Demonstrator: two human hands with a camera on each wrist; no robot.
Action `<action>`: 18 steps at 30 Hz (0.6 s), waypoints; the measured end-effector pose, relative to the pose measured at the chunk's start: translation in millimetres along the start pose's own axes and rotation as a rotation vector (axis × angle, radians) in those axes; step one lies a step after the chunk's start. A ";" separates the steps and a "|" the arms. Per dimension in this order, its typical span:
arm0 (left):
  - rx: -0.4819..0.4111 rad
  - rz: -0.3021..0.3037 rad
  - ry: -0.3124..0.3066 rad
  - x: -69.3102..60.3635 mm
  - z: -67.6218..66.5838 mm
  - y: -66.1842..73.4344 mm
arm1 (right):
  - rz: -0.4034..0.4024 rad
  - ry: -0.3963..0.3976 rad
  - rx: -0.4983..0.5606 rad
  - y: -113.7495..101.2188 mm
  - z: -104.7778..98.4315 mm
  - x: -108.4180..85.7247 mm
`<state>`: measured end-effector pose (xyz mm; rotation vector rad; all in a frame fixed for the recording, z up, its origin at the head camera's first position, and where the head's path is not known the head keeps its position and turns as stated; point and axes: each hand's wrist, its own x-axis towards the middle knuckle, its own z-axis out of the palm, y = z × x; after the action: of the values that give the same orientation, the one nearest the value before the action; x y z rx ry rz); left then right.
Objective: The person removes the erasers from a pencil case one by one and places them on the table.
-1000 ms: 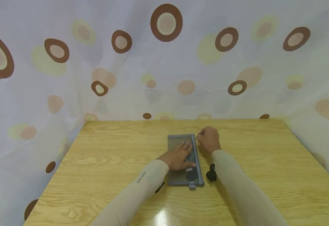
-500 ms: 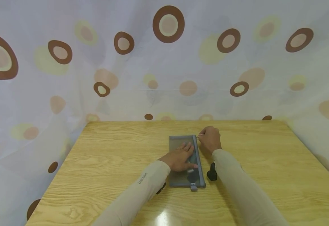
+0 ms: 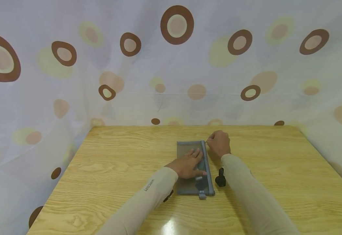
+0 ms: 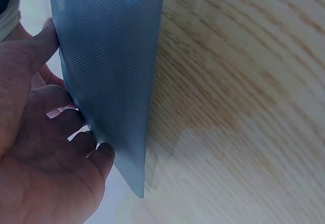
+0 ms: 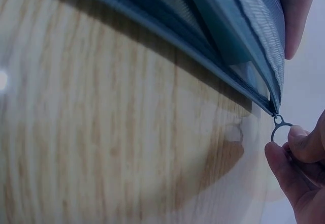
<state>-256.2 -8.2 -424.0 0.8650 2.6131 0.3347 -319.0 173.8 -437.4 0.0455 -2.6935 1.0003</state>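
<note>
A grey see-through mesh zipper pouch [image 3: 185, 188] lies on the table, its zipper edge [image 3: 208, 168] facing right. My left hand [image 3: 185, 165] rests on top of it with fingers spread. At the far right corner of the pouch, my right hand [image 3: 219, 143] pinches the ring-shaped zipper pull [image 5: 274, 133] between thumb and forefinger. The right wrist view shows the pouch's mouth gaping, with the slider at that corner. Something pale and something dark show through the mesh near my left thumb; their kind is unclear. In the left wrist view the pouch [image 4: 109, 71] stands slightly raised along one side.
The wood-grain table [image 3: 115, 156] spreads out on both sides of the pouch. A patterned curtain [image 3: 135, 71] hangs behind and at both sides. Dark wrist cameras, such as the right one [image 3: 220, 180], sit under each sleeve.
The whole head view has shifted slightly to the right. Both hands keep their places on the pouch and the zipper pull.
</note>
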 end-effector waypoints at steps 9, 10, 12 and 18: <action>0.003 0.002 0.002 -3.0 -2.3 1.9 | 0.003 0.005 -0.006 1.6 2.4 2.6; 0.001 0.003 0.002 -3.2 -2.5 2.0 | 0.003 0.006 -0.006 1.9 2.5 2.7; 0.003 0.002 0.001 -3.4 -2.6 2.1 | -0.001 0.012 -0.009 2.1 2.7 2.7; 0.006 -0.001 0.003 -2.7 -2.6 1.8 | -0.015 0.021 0.009 1.0 2.5 2.3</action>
<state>-254.3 -8.7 -420.3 0.8651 2.6184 0.3282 -322.0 173.1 -439.2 0.0558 -2.6656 1.0031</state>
